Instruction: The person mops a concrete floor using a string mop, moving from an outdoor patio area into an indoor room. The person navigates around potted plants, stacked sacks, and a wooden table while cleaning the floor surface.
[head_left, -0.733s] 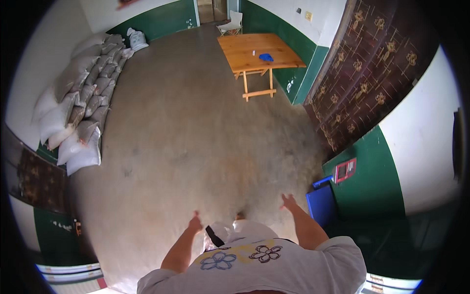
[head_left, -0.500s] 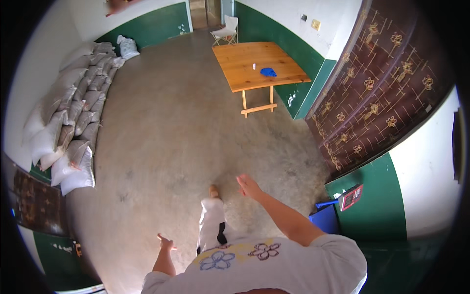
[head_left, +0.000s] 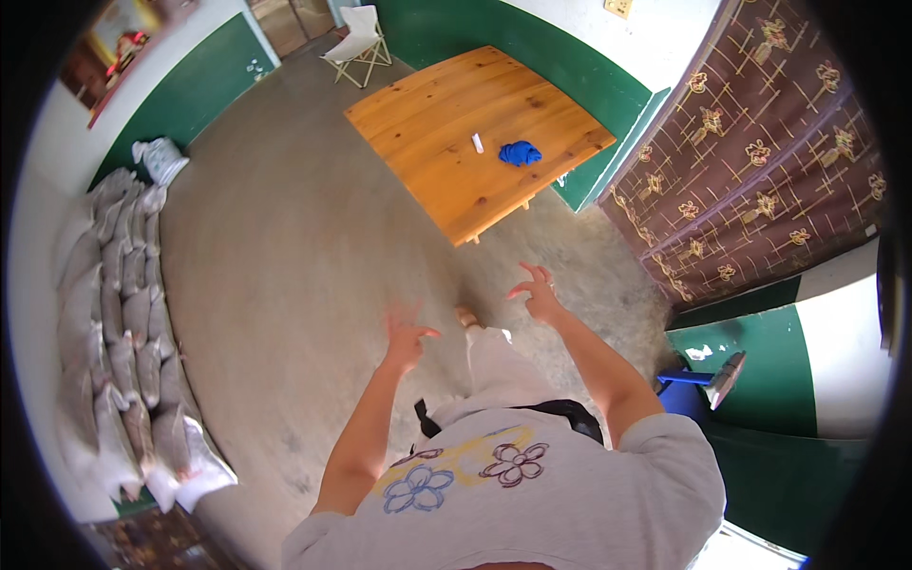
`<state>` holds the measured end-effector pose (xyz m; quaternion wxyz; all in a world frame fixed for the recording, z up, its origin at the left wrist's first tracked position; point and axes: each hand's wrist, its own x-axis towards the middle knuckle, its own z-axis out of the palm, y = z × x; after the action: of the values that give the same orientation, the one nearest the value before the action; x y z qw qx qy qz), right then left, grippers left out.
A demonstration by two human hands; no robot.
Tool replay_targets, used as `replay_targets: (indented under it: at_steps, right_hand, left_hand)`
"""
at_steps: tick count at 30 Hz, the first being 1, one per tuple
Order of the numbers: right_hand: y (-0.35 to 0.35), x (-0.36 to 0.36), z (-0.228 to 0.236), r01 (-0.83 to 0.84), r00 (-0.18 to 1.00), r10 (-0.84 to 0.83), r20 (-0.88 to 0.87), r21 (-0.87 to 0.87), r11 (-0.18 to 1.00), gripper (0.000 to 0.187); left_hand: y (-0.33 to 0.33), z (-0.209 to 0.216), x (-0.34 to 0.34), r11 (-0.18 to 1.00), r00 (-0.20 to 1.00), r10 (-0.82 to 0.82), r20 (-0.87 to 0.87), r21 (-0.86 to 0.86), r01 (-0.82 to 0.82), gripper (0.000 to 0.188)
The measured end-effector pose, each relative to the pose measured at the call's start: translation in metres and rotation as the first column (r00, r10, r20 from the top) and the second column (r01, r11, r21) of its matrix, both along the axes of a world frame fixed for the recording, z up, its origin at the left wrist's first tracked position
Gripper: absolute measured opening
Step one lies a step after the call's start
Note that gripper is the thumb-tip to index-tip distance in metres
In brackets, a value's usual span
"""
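Observation:
Both my arms reach forward over the floor. My left hand holds nothing and is open; its fingers are apart and partly smeared by motion. Likewise bare, my right hand has its fingers spread and slightly bent, just short of the wooden table's near corner. Neither hand touches the table. On the tabletop lies a crumpled blue cloth, toward the right side. A small white item, too small to name, rests to the left of that cloth.
Stacked pale sacks line the left wall, with another bag beyond them. A folding chair stands behind the table. Patterned brown curtains hang at the right. A blue object stands by the lower right wall.
I have stepped nearer the table, which now appears larger. My left hand has risen from low beside me to the front. My right hand has moved forward and its fingers have spread.

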<state>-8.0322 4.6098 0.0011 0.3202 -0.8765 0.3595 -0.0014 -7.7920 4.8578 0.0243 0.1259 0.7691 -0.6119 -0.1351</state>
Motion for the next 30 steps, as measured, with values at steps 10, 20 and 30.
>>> replay_targets:
  at_steps: [10, 20, 30]
  right_hand:
    - [-0.269, 0.200, -0.057, 0.502, 0.861, -0.508, 0.021, -0.196, 0.843, 0.080]
    - [-0.297, 0.317, -0.112, 0.731, 0.546, -0.712, -0.442, -0.164, 0.662, 0.046]
    - [-0.303, 0.707, -0.033, 0.433, 0.820, -0.562, 0.109, 0.524, 0.733, 0.039]
  left_hand:
    - [-0.089, 0.036, 0.226, 0.736, 0.473, 0.649, -0.596, 0.650, -0.191, 0.084]
    - [-0.027, -0.069, 0.546, 0.738, 0.604, 0.675, -0.424, 0.381, -0.558, 0.043]
    - [-0.317, 0.030, 0.819, 0.949, 0.686, 0.280, -0.672, 0.084, -0.305, 0.064]
